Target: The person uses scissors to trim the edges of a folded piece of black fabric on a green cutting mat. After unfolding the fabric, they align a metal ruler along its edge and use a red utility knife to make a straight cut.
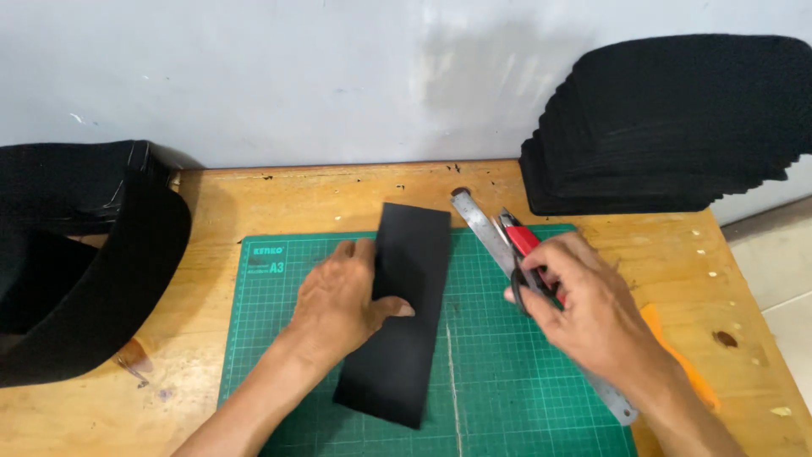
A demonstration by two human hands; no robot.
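Pale wall behind, wooden bench (254, 199) below, green cutting mat (499, 372) laid on it. I work from the head view only.

Right hand (584, 313): fingers curled through the dark handles of the scissors (523, 254) — a closed grip. The red part of the tool points up and away towards the wall. Beneath it the steel ruler (484, 233) lies touching, running diagonally from top centre down to the right.

Left hand (342, 300): flat, fingers spread, thumb laid out over the black strip (402, 317), pressing it to the mat — holding down, not gripping.

Key relation: the strip lies just left of the scissors, its long axis near vertical in view, tilted slightly, lower end nearest me. Left hand is on it; right hand is near, not touching.

Outward: black stack (677, 127) at far right, black roll (76, 254) at left, orange piece (677, 355) beside the right wrist.
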